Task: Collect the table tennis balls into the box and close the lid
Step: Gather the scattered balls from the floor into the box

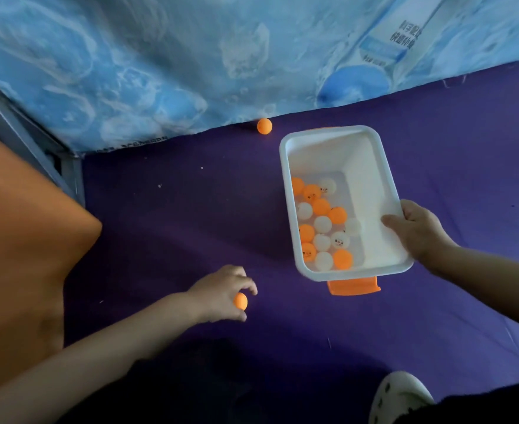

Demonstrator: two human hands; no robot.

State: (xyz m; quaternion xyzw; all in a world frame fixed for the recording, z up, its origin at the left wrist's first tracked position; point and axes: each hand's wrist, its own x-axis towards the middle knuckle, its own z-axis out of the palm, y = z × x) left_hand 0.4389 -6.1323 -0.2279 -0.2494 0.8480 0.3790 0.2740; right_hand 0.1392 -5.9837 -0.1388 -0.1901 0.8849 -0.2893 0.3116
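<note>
Left hand (221, 293) hangs low over the purple cloth floor (175, 224), fingers curled, pinching one small orange table tennis ball (240, 300) between thumb and fingertips. Right hand (417, 229) grips the near right rim of the white rectangular plastic box (374, 191), thumb inside the wall. Lid off; orange and white balls (322, 224) heaped inside. Another orange ball (264, 126) lies apart against the blue printed sheet (160, 71).

A loose orange ball (264, 126) lies on the purple cloth (175, 224), near the white box (353, 273).
</note>
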